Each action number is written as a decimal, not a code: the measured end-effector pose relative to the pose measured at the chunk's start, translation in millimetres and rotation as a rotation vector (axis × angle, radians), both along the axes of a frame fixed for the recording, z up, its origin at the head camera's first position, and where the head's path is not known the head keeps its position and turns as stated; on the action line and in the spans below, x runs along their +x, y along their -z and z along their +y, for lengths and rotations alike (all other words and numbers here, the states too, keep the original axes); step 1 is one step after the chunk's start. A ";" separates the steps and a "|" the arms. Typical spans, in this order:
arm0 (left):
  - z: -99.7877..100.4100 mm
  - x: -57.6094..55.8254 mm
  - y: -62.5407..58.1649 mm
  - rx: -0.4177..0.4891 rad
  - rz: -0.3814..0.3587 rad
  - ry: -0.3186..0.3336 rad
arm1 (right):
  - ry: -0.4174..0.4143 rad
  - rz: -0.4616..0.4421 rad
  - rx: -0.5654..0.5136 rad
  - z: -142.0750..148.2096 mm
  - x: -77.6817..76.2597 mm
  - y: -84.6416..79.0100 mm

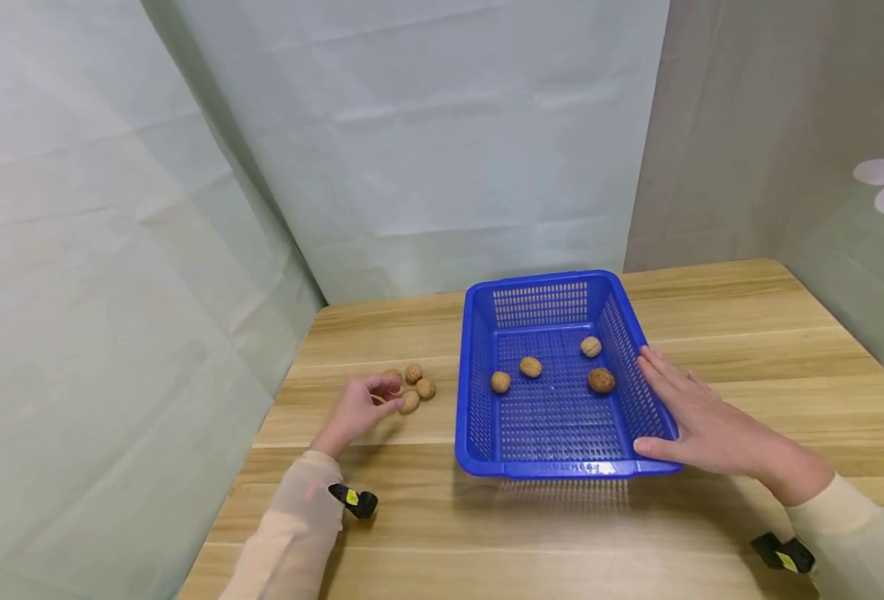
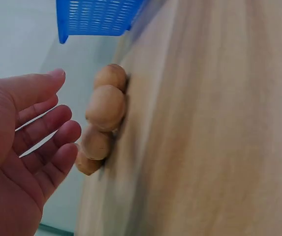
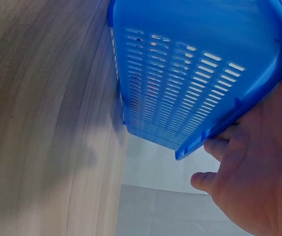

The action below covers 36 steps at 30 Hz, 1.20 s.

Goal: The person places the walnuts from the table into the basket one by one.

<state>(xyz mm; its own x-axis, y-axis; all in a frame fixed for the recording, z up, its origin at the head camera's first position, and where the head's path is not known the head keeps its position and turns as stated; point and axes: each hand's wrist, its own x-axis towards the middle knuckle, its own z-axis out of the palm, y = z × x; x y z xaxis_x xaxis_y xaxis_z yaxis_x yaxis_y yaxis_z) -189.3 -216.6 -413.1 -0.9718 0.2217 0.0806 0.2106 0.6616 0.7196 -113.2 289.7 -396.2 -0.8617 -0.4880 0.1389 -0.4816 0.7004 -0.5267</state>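
Over the table's left side my left hand [image 1: 362, 408] reaches toward a small cluster of walnuts [image 1: 425, 388]. Its fingers are loosely bent, and the palm holds nothing in the left wrist view, where the walnuts [image 2: 106, 108] lie just past the fingertips. A blue plastic basket [image 1: 554, 468] with slotted sides stands to the right of that cluster. Inside it several walnuts [image 1: 531, 367] lie apart on the floor, one darker walnut [image 1: 601, 381] near the right wall. My right hand [image 1: 700, 421] rests spread on the basket's right rim, thumb at the near corner.
The wooden table [image 1: 412, 533] bears the basket and the loose walnuts. Pale cloth [image 1: 427, 150] hangs behind the table's back edge and along both sides. A dark strap [image 1: 353, 500] sits on the left sleeve, with another strap [image 1: 782, 553] on the right one.
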 end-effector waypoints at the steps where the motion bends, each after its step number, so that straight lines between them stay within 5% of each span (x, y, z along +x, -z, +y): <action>1: 0.1 -0.1 2.4 -0.003 0.006 -0.001 | 0.001 0.000 0.001 0.0 0.2 0.3; 22: 10.0 0.7 26.9 -0.143 0.039 0.098 | 0.000 0.009 -0.007 0.1 0.5 1.4; 29: 13.8 2.9 27.4 -0.174 0.037 0.095 | 0.002 0.008 -0.004 -0.4 0.9 1.4; 36: 20.0 5.9 18.5 -0.088 0.016 0.061 | 0.000 0.017 0.002 -0.6 0.5 1.3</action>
